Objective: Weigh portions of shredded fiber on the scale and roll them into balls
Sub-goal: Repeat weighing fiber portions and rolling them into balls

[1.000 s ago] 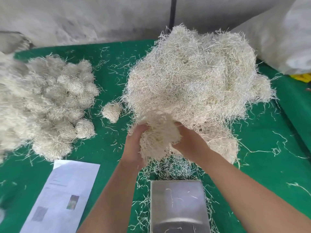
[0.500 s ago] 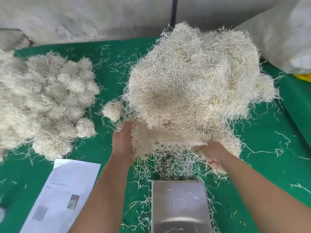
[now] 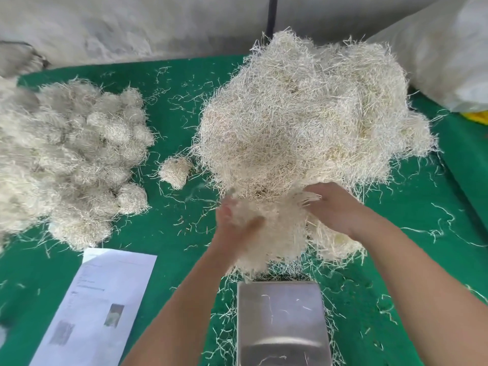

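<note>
A big loose heap of pale shredded fiber (image 3: 303, 114) fills the middle of the green table. At its near edge I hold a torn-off fiber portion (image 3: 274, 233) between both hands, just above and behind the steel scale pan (image 3: 282, 320). My left hand (image 3: 235, 220), blurred, grips the portion's left side with the thumb across it. My right hand (image 3: 335, 207) closes on its upper right, with the fingertips in the strands. The pan carries only a few stray strands. A heap of rolled balls (image 3: 74, 154) lies to the left, with one single ball (image 3: 175, 171) apart from it.
A printed paper sheet (image 3: 100, 305) lies at the near left beside the scale. A large white sack (image 3: 449, 48) stands at the back right. Loose strands litter the green cloth (image 3: 435, 233). A grey wall runs behind the table.
My hands had pulled apart and stretched the fiber between them. They have now come back together around the portion, which sits bunched between them, closer to the scale.
</note>
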The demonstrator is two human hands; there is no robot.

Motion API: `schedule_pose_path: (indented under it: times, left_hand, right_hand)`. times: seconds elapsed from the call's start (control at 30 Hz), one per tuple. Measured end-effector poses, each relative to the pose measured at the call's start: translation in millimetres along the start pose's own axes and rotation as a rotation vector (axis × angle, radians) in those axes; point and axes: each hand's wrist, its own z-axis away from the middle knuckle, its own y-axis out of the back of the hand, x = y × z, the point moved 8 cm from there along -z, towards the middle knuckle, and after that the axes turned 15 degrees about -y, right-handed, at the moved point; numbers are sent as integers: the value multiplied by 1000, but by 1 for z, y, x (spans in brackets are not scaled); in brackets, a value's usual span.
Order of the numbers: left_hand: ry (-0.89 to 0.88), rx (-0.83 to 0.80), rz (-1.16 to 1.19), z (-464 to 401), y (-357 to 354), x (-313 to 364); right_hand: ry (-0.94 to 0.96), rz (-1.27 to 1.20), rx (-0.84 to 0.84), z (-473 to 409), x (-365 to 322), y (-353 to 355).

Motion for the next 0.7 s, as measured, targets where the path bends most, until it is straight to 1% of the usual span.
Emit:
schedule_pose_path:
  times: [0.07, 0.1, 0.13, 0.17, 0.2, 0.3, 0.37, 0.43, 0.5, 0.57, 0.63, 0.7]
  left_hand:
    - [-209, -389, -436, 7, -39, 16]
    - [-309, -520, -669, 10, -51, 17]
    - [-379, -573, -874, 10, -54, 18]
    - [-415, -562, -1025, 7, -51, 21]
    - [-401, -519, -1118, 2, -43, 20]
    - [-317, -398, -1236, -14, -9, 6]
    - [-275, -361, -1349, -24, 14, -2]
    - [-220, -341, -1435, -30, 34, -11]
    - [-188, -300, -1475, -33, 51, -19]
    - [-172, -272, -1494, -33, 61, -24]
    - [-138, -243, -1456, -33, 68, -29]
    - [-111, -227, -1415, -34, 70, -32]
  right_hand:
    - [62, 55, 56, 6, -16, -6]
    - [65, 65, 75, 5, -17, -7]
    - [54, 60, 88, 1, -15, -6]
    - [47, 56, 98, -3, -11, -5]
    - [43, 58, 116, -8, -6, -3]
    - [-5, 92, 175, -27, 18, 4]
    - [-68, 85, 165, -37, 37, 5]
    - [-134, 8, 135, -44, 54, 4]
    - [-223, -119, 92, -50, 71, 2]
    - [-350, -313, 39, -55, 89, -2]
    - [-507, -608, -81, -57, 105, -16]
    - [-616, -887, -207, -57, 113, -32]
